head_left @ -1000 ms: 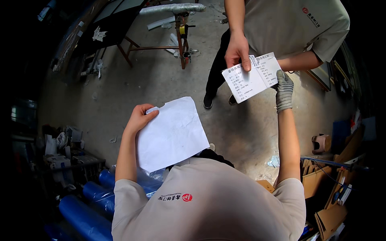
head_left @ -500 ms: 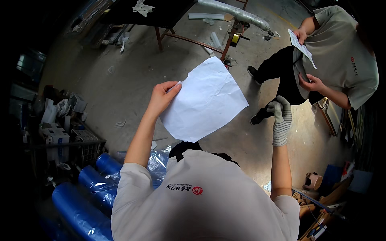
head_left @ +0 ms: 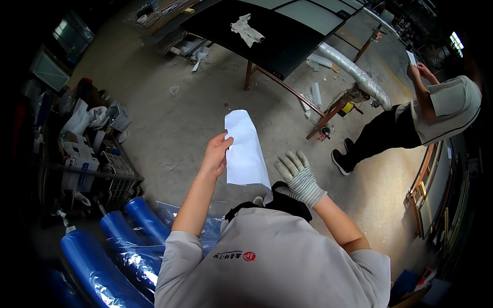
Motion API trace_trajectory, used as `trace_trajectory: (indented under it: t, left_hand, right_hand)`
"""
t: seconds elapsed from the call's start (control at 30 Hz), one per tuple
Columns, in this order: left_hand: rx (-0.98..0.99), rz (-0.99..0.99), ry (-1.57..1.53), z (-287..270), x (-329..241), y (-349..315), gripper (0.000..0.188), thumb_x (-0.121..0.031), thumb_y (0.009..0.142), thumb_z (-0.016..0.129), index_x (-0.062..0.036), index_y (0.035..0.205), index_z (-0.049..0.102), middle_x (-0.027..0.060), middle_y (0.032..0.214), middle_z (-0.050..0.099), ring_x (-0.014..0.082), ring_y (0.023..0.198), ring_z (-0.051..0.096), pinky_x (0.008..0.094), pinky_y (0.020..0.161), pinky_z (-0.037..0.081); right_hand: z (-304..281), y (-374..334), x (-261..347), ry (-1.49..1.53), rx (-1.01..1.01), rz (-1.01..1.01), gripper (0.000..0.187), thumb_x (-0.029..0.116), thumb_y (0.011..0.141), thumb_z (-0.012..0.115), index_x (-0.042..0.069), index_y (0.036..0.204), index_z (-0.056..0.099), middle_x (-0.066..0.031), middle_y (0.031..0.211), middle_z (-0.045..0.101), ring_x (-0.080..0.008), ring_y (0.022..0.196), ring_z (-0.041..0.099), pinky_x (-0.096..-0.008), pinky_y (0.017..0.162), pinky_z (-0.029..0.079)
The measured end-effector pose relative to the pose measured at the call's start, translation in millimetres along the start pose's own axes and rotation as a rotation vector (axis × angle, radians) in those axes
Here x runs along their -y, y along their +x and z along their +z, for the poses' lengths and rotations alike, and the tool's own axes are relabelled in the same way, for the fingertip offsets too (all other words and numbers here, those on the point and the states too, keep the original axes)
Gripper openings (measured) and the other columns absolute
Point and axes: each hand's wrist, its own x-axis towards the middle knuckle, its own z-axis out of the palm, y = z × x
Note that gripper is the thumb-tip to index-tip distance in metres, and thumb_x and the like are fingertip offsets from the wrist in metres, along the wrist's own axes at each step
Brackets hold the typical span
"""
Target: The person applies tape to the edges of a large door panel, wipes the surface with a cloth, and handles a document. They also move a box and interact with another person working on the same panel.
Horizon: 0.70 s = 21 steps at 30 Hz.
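Note:
My bare left hand (head_left: 216,154) pinches a sheet of white paper (head_left: 245,151) by its left edge, thumb on top. The sheet hangs in front of my body, curved lengthwise, its lower right corner drooping. Off to the right of the paper, apart from it, is my right hand (head_left: 299,178) in a grey-striped work glove. Its fingers are stretched out and it holds nothing.
Another person (head_left: 411,123) stands at the right, holding a paper. Ahead is a black-topped table (head_left: 215,25) bearing a white glove (head_left: 247,31). Blue plastic-wrapped rolls (head_left: 92,264) lie at the lower left, near a cluttered rack (head_left: 102,177). A silvery duct (head_left: 354,72) runs beside the table.
The paper has turned and curled to a narrower shape in my left hand. My right hand has come inward and its fingers have straightened. The other person has turned away and raised their paper.

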Motion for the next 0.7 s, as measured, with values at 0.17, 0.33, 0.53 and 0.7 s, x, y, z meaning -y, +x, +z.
trace_trajectory:
  t: [0.17, 0.33, 0.53, 0.7]
  left_hand:
    - [-0.075, -0.035, -0.202, 7.9, -21.9, 24.5, 0.024, -0.007, 0.089, 0.051, 0.0059, 0.109, 0.051, 0.0099, 0.095, 0.062, 0.0155, 0.077, 0.064, 0.0271, 0.064, 0.055]
    - [-0.069, 0.038, -0.223, 36.2, -52.6, 81.9, 0.029, -0.009, 0.089, 0.051, 0.0041, 0.114, 0.048, 0.0110, 0.104, 0.061, 0.0162, 0.088, 0.062, 0.0306, 0.076, 0.053]
    - [-0.189, 0.153, -0.180, 55.4, -97.5, 163.1, 0.031, -0.006, 0.087, 0.048, 0.0046, 0.115, 0.047, 0.0107, 0.106, 0.060, 0.0179, 0.093, 0.061, 0.0313, 0.080, 0.050]
    - [-0.250, 0.216, -0.212, 33.1, -131.9, 218.3, 0.030, -0.010, 0.088, 0.049, 0.0042, 0.115, 0.047, 0.0121, 0.108, 0.059, 0.0191, 0.094, 0.061, 0.0331, 0.082, 0.050]
  right_hand:
    - [46.5, 78.0, -37.1, 0.493, -0.140, 0.100, 0.084, 0.040, 0.059, 0.077, 0.003, 0.126, 0.040, -0.0204, 0.122, 0.048, -0.0377, 0.112, 0.047, -0.0509, 0.097, 0.035]
    - [76.1, 125.8, -94.9, 1.752, -0.202, 0.641, 0.029, 0.008, 0.089, 0.053, 0.001, 0.117, 0.057, -0.0104, 0.105, 0.064, -0.0167, 0.100, 0.058, -0.0299, 0.090, 0.045]
    - [46.9, 224.5, -156.7, 1.801, 0.085, 0.168, 0.097, 0.035, 0.070, 0.076, 0.008, 0.144, 0.019, -0.0132, 0.140, 0.035, -0.0266, 0.127, 0.038, -0.0380, 0.104, 0.033]
    - [39.7, 297.8, -164.3, 0.991, -0.142, 0.177, 0.089, 0.038, 0.072, 0.071, 0.007, 0.141, 0.025, -0.0162, 0.132, 0.045, -0.0270, 0.122, 0.045, -0.0384, 0.099, 0.038]
